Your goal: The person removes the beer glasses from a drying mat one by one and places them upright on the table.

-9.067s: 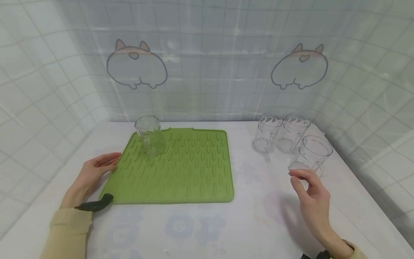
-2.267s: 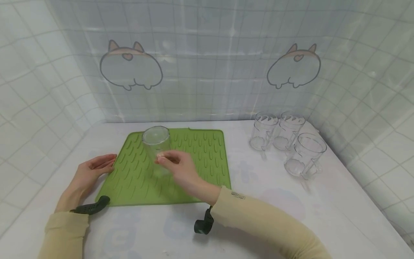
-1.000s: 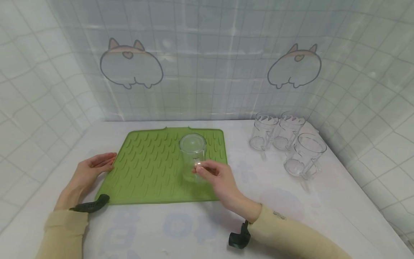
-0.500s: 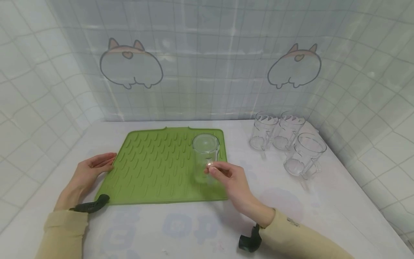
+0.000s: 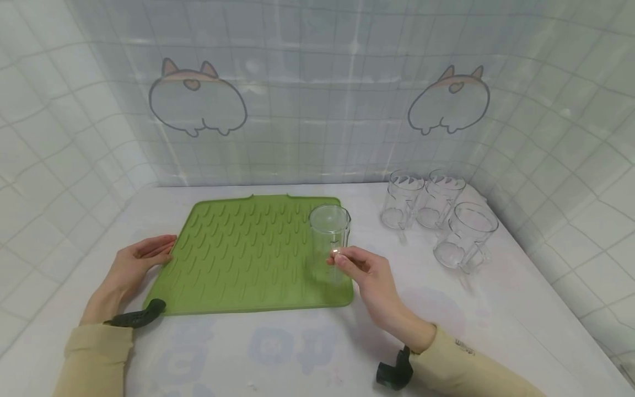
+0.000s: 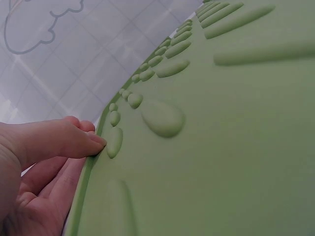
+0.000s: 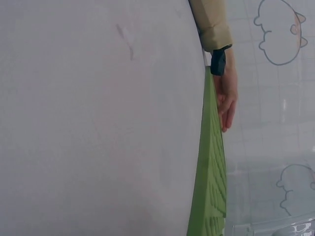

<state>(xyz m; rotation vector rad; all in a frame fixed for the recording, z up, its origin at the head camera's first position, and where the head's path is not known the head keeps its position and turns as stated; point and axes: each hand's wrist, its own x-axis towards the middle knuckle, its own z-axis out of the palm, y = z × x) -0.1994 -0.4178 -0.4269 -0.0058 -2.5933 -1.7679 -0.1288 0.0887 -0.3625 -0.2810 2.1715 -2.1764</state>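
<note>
A clear glass mug (image 5: 324, 234) is over the right part of a green ridged mat (image 5: 238, 259). My right hand (image 5: 374, 281) pinches it at its handle side, thumb and index finger together. Whether the mug touches the mat, and which end is up, I cannot tell for sure. My left hand (image 5: 136, 264) rests at the mat's left edge, fingers fairly straight. In the left wrist view its thumb (image 6: 78, 142) touches the mat's rim, while other fingers lie outside it, partly hidden. In the right wrist view the right hand itself is not visible.
Three more clear glass mugs stand on the white tabletop to the right: a back left mug (image 5: 403, 198), a back right mug (image 5: 439, 198) and a nearer, wider mug (image 5: 463, 237). Tile-patterned sheeting (image 5: 322, 110) closes the back and both sides.
The mug, first at the mat's back left, has been taken hold of by my right hand and moved rightward across the mat. The left hand stays at the mat's edge.
</note>
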